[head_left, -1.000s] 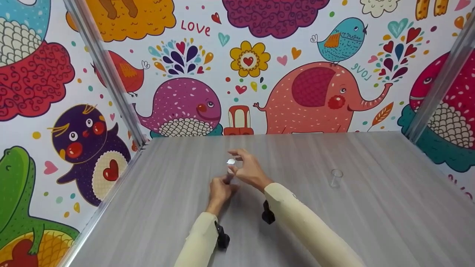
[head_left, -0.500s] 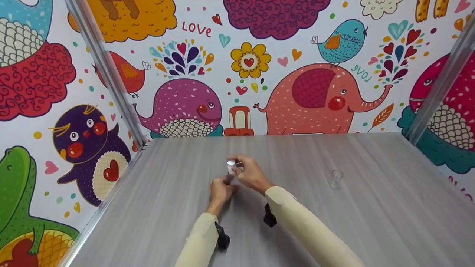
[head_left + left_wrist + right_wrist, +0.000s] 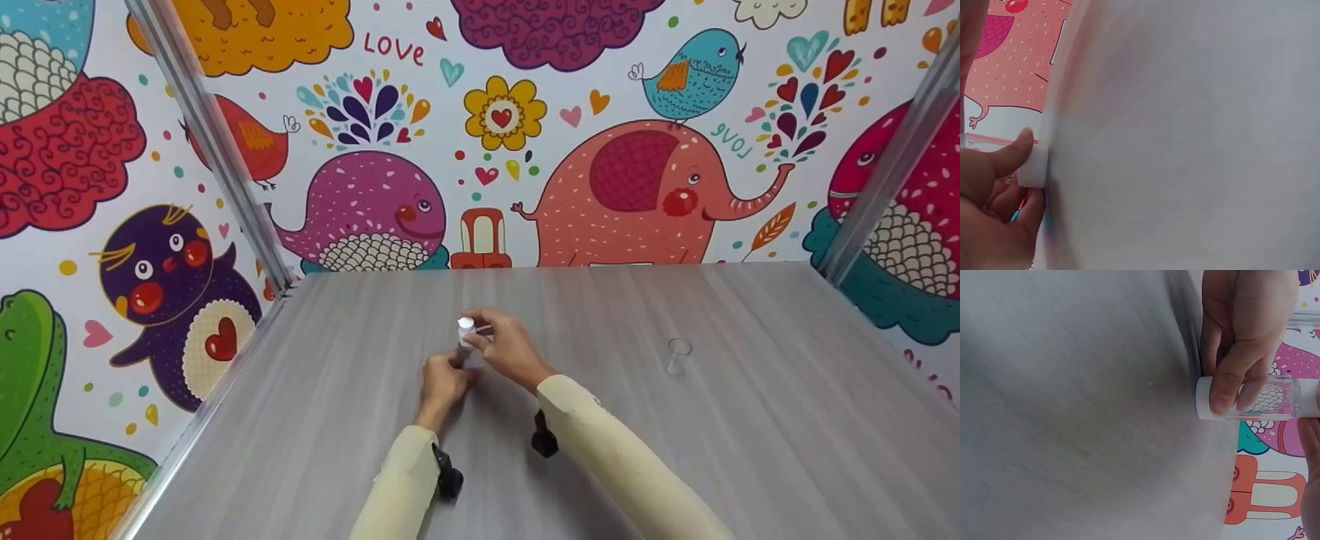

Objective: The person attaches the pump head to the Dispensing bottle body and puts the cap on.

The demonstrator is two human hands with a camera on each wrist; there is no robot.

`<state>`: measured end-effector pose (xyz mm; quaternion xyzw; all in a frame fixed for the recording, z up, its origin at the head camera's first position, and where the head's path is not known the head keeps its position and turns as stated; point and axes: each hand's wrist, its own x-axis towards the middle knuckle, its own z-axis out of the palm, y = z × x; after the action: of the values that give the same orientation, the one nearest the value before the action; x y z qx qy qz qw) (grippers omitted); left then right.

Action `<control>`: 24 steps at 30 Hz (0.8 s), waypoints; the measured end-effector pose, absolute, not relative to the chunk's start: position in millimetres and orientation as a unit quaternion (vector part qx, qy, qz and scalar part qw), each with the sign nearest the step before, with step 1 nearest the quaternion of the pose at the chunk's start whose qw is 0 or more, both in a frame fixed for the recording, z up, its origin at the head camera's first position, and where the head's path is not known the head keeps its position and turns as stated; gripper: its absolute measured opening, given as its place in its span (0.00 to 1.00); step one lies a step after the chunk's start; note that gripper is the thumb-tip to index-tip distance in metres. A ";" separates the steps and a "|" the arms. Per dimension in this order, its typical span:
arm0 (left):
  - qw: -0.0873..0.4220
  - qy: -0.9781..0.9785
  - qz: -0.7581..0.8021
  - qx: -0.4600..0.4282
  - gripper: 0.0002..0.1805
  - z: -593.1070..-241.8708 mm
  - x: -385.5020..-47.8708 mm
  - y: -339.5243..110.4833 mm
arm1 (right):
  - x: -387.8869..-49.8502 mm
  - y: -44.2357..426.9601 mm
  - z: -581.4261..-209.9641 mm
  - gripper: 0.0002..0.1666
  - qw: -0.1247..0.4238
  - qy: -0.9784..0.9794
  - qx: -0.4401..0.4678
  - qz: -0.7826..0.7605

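Note:
A slim clear bottle with a white base and a white cap [image 3: 466, 325] stands upright on the table. Low down, my left hand [image 3: 444, 381] grips the bottle; the left wrist view has its thumb and fingers round the white base [image 3: 1033, 167]. My right hand [image 3: 516, 351] pinches the cap at the top between thumb and fingers. In the right wrist view the bottle's clear body [image 3: 1266, 398] shows between the hands, and only part of my right hand [image 3: 1311, 467] is visible at the edge.
A clear drinking glass [image 3: 679, 357] stands upright on the grey wood-grain table [image 3: 750, 450], to the right of both hands. Metal posts [image 3: 217, 150] and walls printed with cartoon animals close off the back and sides.
My right thumb and fingers were spread apart near the cap and have closed in on it. The left hand and the bottle stay in place.

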<state>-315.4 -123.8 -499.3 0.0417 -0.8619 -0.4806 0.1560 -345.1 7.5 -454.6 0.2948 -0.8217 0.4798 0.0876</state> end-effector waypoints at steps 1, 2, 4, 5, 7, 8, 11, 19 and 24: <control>0.154 -0.861 -0.483 0.042 0.09 -498.4 -315.6 -124.0 | -345.4 7.6 -454.3 0.20 0.086 -0.821 0.293 0.482; 0.154 -0.861 -0.484 0.041 0.10 -497.9 -315.7 -124.2 | -345.5 7.6 -454.0 0.20 0.086 -0.821 0.291 0.483; 0.151 -0.860 -0.486 0.040 0.09 -497.1 -315.7 -124.4 | -345.4 7.9 -453.1 0.21 0.081 -0.822 0.285 0.485; 0.150 -0.860 -0.486 0.041 0.09 -497.1 -315.9 -124.4 | -345.3 8.2 -452.6 0.22 0.080 -0.824 0.283 0.484; 0.151 -0.860 -0.486 0.044 0.08 -497.5 -315.8 -124.3 | -345.2 8.8 -451.7 0.24 0.080 -0.827 0.282 0.479; 0.154 -0.859 -0.486 0.044 0.07 -498.2 -315.7 -124.3 | -345.2 9.2 -451.1 0.26 0.079 -0.828 0.281 0.479; 0.159 -0.856 -0.490 0.044 0.09 -499.8 -314.8 -123.9 | -344.8 10.8 -449.1 0.31 0.073 -0.831 0.275 0.479; 0.141 -0.853 -0.501 0.038 0.09 -500.9 -315.5 -124.3 | -342.0 12.0 -443.4 0.31 0.056 -0.838 0.282 0.464; 0.155 -0.858 -0.489 0.025 0.13 -499.8 -314.8 -125.8 | -343.0 9.5 -447.6 0.28 0.067 -0.828 0.306 0.465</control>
<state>-314.8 -125.8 -499.8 0.0250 -0.8582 -0.4886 0.1552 -343.0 9.5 -447.6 0.3061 -0.8283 0.4646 0.0668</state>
